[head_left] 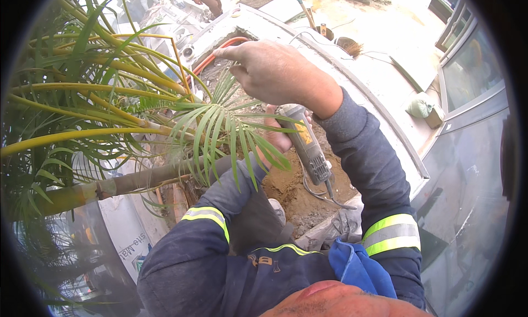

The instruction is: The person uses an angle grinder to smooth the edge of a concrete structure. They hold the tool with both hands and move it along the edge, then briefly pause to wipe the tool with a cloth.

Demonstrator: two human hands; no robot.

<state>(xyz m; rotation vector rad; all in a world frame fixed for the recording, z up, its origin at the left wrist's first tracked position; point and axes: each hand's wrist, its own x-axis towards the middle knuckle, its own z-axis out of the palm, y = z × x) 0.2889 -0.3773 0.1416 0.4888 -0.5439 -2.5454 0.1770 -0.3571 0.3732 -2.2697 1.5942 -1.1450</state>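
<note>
My left hand (279,136) is wrapped round the grey body of a corded power tool, seemingly an angle grinder (309,146). Its vents and cable end point back toward me; its working head is hidden beneath my right arm. Above and beyond it, my right hand (275,69) reaches left with the index finger stretched out and the thumb apart, holding nothing visible. The fingertip appears beside orange flexible conduit (206,61) at the bed's far corner; I cannot tell whether they touch. Green palm leaves (223,121) hang partly over my left hand and wrist.
A thick palm trunk (137,179) and yellow-green stems cross the left side. A pale raised ledge (352,77) borders the soil bed (308,207). The tool's cable (330,198) loops over soil. Glass panels (476,69) stand right; a blue-handled shovel (301,6) and other people are beyond.
</note>
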